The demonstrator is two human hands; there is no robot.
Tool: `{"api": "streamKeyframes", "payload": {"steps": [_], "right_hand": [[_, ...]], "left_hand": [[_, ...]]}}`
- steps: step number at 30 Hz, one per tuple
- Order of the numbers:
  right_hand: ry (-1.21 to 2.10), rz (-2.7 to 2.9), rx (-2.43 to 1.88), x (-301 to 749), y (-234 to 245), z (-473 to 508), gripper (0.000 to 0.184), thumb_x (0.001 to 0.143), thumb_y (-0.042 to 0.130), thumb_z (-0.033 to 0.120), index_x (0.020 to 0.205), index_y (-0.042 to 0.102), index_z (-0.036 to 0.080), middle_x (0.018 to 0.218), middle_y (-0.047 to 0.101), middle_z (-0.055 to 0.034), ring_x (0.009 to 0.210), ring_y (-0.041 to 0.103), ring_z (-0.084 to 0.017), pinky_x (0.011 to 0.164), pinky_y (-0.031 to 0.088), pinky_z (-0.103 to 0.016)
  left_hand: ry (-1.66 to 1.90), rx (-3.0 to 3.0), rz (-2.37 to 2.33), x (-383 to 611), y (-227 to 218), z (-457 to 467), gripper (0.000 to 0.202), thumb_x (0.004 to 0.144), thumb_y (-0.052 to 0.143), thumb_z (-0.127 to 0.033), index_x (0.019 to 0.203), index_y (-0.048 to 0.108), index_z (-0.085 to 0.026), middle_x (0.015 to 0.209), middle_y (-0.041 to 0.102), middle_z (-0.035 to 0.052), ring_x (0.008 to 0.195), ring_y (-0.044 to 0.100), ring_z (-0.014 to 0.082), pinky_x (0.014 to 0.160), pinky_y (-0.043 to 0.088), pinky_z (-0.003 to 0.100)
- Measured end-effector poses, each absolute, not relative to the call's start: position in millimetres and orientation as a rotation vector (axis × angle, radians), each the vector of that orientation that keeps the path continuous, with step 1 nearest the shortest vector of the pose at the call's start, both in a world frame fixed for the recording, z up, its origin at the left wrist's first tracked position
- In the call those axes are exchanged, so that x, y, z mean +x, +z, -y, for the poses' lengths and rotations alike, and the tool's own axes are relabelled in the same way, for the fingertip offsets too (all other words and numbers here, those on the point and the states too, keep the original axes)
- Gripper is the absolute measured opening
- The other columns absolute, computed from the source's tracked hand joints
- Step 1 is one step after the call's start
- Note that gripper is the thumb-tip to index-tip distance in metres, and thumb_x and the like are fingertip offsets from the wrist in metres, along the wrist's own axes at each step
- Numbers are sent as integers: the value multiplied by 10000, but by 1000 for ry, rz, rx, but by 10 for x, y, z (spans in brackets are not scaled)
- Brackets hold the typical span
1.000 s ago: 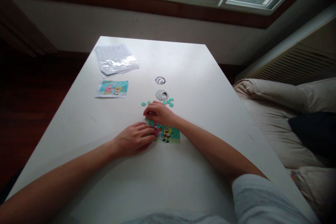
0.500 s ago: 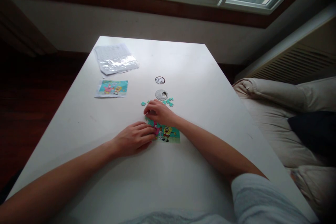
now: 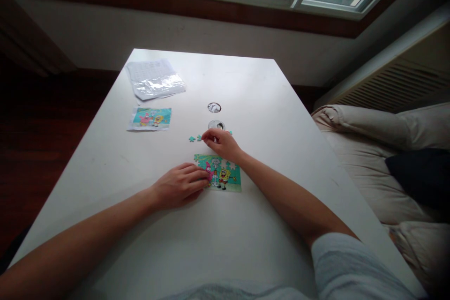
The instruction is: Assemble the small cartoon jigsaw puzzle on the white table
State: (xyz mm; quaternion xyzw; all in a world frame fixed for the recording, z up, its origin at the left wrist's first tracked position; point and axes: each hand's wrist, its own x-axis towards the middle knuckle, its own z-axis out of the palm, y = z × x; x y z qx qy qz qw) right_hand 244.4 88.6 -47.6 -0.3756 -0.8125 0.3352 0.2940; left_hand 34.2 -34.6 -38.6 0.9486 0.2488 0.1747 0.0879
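A jigsaw puzzle point(image 3: 230, 183) with cartoon figures on a teal background lies flat before me, partly assembled, with white gaps along its upper part. My left hand point(image 3: 183, 182) rests palm down at its left side, fingers stretched out over the edge. Above the puzzle hovers my right hand point(image 3: 222, 144), fingers bent and tips drawn together. Those tips are beside a loose teal puzzle piece point(image 3: 199, 138); whether they hold anything is too small to tell. Another loose piece point(image 3: 191, 139) lies farther left. My right hand hides most of the other loose pieces.
A printed picture of the same cartoon scene point(image 3: 153, 118) lies left on the white table point(image 3: 267, 117). Behind it are papers in a clear plastic sleeve point(image 3: 156, 79). Two round table inserts point(image 3: 214, 107) sit beyond my right hand. A beige sofa point(image 3: 358, 164) stands at right.
My right hand has moved up and right, from the puzzle's top left to the loose pieces, uncovering the puzzle's upper part. My left hand has stayed in place.
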Motion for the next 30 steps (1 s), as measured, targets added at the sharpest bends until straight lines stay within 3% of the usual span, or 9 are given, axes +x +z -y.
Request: {"api": "streamKeyframes", "payload": {"steps": [6, 13, 24, 30], "right_hand": [[777, 2265, -920, 2437, -477, -863, 137, 915, 582, 206, 947, 712, 178, 838, 657, -17, 750, 518, -113, 796, 404, -253], [551, 2616, -712, 2396, -442, -728, 149, 890, 693, 331, 975, 721, 212, 993, 621, -61, 952, 498, -184, 910, 379, -321], [541, 2644, -696, 2387, -450, -713, 161, 887, 688, 322, 1012, 702, 220, 1014, 603, -62, 964, 491, -190, 913, 375, -324], [502, 2505, -835, 2414, -500, -809, 127, 957, 597, 271, 1021, 682, 203, 955, 631, -53, 938, 504, -185, 917, 377, -335]], "left_hand": [[521, 2829, -738, 343, -392, 344, 280, 995, 501, -225, 1245, 627, -215, 1295, 680, 89, 1202, 629, 200, 1090, 484, 377], [555, 2847, -733, 325, -403, 350, 286, 989, 512, -212, 1247, 634, -208, 1298, 688, 74, 1201, 640, 198, 1091, 491, 374], [538, 2823, -742, 329, -417, 355, 293, 987, 513, -213, 1253, 633, -210, 1311, 683, 70, 1212, 635, 198, 1091, 495, 373], [532, 2834, -734, 329, -405, 350, 297, 998, 496, -203, 1269, 619, -207, 1340, 671, 63, 1232, 628, 198, 1115, 474, 383]]}}
